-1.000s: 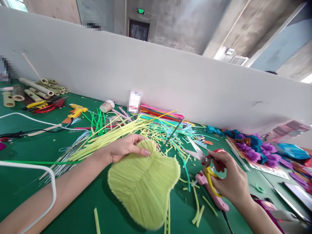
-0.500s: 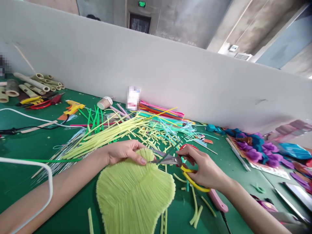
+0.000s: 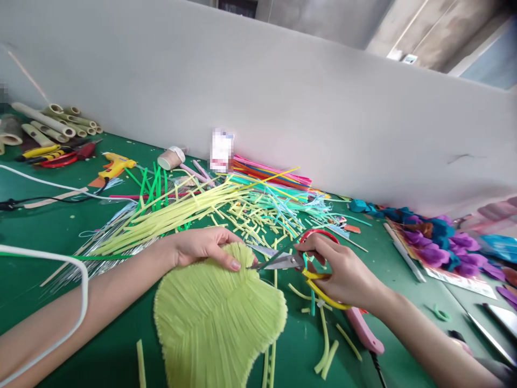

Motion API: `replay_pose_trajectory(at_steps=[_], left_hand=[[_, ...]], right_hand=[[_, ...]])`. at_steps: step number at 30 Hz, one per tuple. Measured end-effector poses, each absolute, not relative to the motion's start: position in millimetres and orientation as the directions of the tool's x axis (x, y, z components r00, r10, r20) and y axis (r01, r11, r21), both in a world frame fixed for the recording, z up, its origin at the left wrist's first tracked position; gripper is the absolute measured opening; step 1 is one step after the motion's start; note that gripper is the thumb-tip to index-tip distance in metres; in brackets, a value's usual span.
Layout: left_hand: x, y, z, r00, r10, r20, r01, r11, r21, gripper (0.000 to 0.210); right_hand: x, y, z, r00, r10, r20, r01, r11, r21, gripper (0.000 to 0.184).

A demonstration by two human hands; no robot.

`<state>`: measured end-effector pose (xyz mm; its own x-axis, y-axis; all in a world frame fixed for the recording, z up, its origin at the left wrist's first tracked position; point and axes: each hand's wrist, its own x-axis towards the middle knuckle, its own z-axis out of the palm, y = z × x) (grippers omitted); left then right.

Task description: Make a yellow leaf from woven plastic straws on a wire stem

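Head view: left hand [image 3: 208,248] pinched closed on lime-green leaf-shaped fuzzy piece [image 3: 220,318], likely steadying; right hand [image 3: 343,272] curled around red-and-yellow-handled metal scissors [image 3: 298,263], blades parted near left hand

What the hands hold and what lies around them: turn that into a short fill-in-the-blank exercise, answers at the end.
The left hand grips a ribbed yellow-green piece. The right hand holds ____ with red and yellow handle loops.

The tabletop is colored ____.

The bamboo tubes lie toward the picture's ____ side.

The glue gun nearest those tubes has a ____ body.

Missing words: scissors; green; left; yellow.
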<state>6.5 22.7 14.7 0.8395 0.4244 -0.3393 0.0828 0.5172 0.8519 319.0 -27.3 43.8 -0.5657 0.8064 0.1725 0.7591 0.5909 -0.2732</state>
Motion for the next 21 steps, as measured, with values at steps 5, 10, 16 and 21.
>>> replay_pose_trajectory(at_steps=[5, 10, 16, 21], left_hand=[[5.7, 20.8, 14.9, 0.848, 0.420, -0.325, 0.090, 0.489, 0.868, 0.033], [5.0, 21.5, 15.2, 0.838, 0.424, -0.342, 0.113, 0.479, 0.871, 0.035], [7.6, 22.2, 12.6, 0.825, 0.439, -0.355, 0.081, 0.529, 0.844, 0.034], [9.7, 23.2, 11.5, 0.795, 0.486, -0.363, 0.008, 0.591, 0.807, 0.046]], right_hand=[[320.3, -25.2, 48.8, -0.591, 0.797, 0.123, 0.747, 0.598, -0.289, 0.051], [320.6, -21.6, 51.5, -0.608, 0.780, 0.147, 0.747, 0.625, -0.226, 0.044], [317.3, -27.9, 39.6, -0.558, 0.798, 0.227, 0.776, 0.599, -0.197, 0.041], [312.8, -36.9, 26.8, -0.458, 0.835, 0.306, 0.840, 0.519, -0.159, 0.038]])
